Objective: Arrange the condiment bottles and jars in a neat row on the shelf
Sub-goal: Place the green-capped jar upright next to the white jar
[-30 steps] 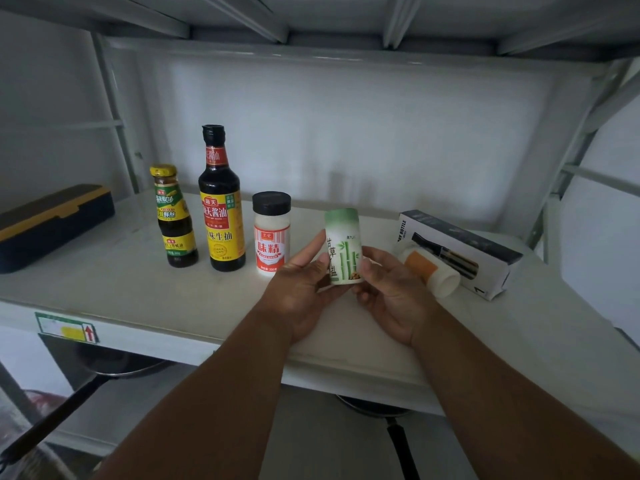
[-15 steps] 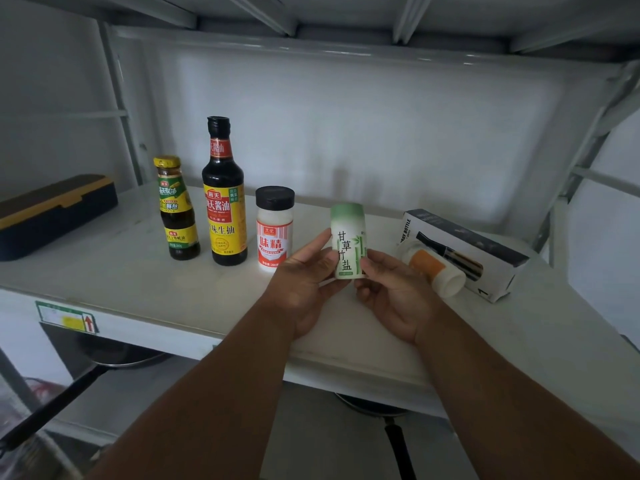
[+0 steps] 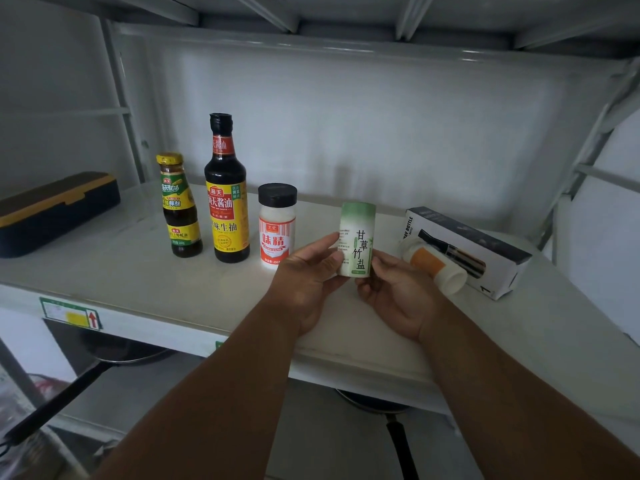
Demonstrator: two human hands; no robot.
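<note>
Both hands hold a green-topped white salt jar (image 3: 357, 239) upright just above the white shelf (image 3: 138, 285). My left hand (image 3: 306, 277) grips its left side and my right hand (image 3: 394, 292) its lower right. To its left stand three in a row: a small oyster sauce bottle with a yellow cap (image 3: 178, 206), a tall dark soy sauce bottle (image 3: 227, 192), and a black-lidded seasoning jar (image 3: 276, 225). A white jar with an orange label (image 3: 434, 268) lies on its side to the right.
A black and white spray-bottle box (image 3: 464, 251) lies behind the tipped jar at the right. A dark case with a yellow stripe (image 3: 52, 213) rests at the far left of the shelf. Pans with black handles (image 3: 52, 403) sit on the level below.
The salt jar has been turned in my hands, so the large printed characters now face me. It stays in nearly the same spot next to the seasoning jar.
</note>
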